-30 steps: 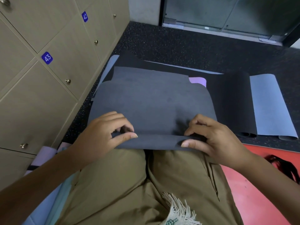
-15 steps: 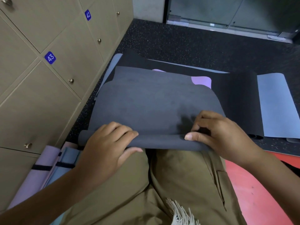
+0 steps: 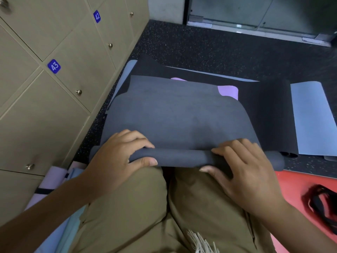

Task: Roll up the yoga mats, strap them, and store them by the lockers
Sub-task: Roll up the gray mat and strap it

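A dark grey yoga mat [image 3: 175, 115] lies spread on the floor ahead of my knees, its near end wound into a thin roll [image 3: 182, 157]. My left hand [image 3: 118, 157] grips the roll's left part, fingers curled over the top and thumb underneath. My right hand [image 3: 242, 170] holds the right part the same way. Under it lie a black mat [image 3: 269, 114], a purple mat [image 3: 228, 91] and a light blue mat [image 3: 313, 117]. Black straps [image 3: 321, 203] lie on the red floor at the right.
Beige lockers [image 3: 54, 84] numbered 42 and 43 line the left side. Rolled pink and blue mats [image 3: 54, 181] with a dark strap lie at the lockers' foot, beside my left arm. Dark speckled floor [image 3: 218, 50] runs to a glass door at the back.
The mat's near edge has been turned over into a thicker roll. Both hands have shifted from pinching the edge to wrapping round the roll.
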Tool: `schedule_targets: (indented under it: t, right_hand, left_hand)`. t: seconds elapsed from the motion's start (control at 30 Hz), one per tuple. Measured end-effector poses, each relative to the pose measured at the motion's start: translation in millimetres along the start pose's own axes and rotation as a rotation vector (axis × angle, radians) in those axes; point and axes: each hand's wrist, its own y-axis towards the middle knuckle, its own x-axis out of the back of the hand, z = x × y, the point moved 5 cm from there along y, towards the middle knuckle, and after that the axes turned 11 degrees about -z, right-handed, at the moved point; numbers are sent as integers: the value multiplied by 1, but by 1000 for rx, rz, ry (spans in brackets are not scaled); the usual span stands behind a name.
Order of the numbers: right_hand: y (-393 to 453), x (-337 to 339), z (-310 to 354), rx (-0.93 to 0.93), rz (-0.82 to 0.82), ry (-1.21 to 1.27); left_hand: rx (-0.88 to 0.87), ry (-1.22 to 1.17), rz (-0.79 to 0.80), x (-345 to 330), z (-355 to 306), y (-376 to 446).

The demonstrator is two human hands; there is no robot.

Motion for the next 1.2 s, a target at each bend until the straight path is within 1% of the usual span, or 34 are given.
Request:
schedule_targets:
  t: [0.13, 0.2, 0.27, 0.37, 0.43, 0.5, 0.57, 0.6, 0.67, 0.8, 0.87, 0.9, 0.97, 1.03, 1.13, 1.2]
  right_hand:
    - [6, -5, -10, -82, 51, 102]
    - [11, -8, -18, -134, 109, 157]
    - [17, -11, -23, -182, 165, 210]
    - [25, -16, -32, -281, 251, 307]
    - [31, -19, -38, -376, 308, 385]
    - [37, -20, -43, -469, 363, 461]
    - [42, -22, -44, -514, 405, 487]
    - [44, -23, -43, -509, 401, 473]
    - [45, -22, -42, -438, 321, 391]
    - [34, -16, -23, -182, 66, 182]
    - [26, -12, -14, -76, -9, 58]
    - [23, -12, -12, -47, -15, 21]
    - [18, -14, -15, -40, 27, 4]
    - [16, -18, -20, -68, 65, 35]
    - [18, -23, -25, -128, 72, 116]
    - [20, -26, -30, -136, 80, 126]
  left_hand:
    - [30, -73, -80, 6, -4, -1]
    - [-7, -55, -112, 7, -8, 0]
    - [-108, 36, -138, 6, -13, -1]
    - [-236, 194, -228, 5, -21, -6]
    - [-252, 264, -252, 3, -25, -9]
    - [-235, 308, -237, -3, -27, -11]
    - [-215, 316, -224, -7, -27, -11]
    - [-203, 309, -219, -9, -25, -10]
    - [-180, 301, -206, -10, -22, -6]
    - [-165, 300, -177, -12, -20, 3]
    - [-150, 288, -155, -10, -18, 8]
    - [-138, 282, -145, -9, -17, 11]
    - [-119, 272, -132, -7, -14, 19]
    - [-80, 233, -103, -6, -9, 27]
    - [25, 128, -38, -7, 1, 33]
    - [18, 129, -45, -7, 0, 36]
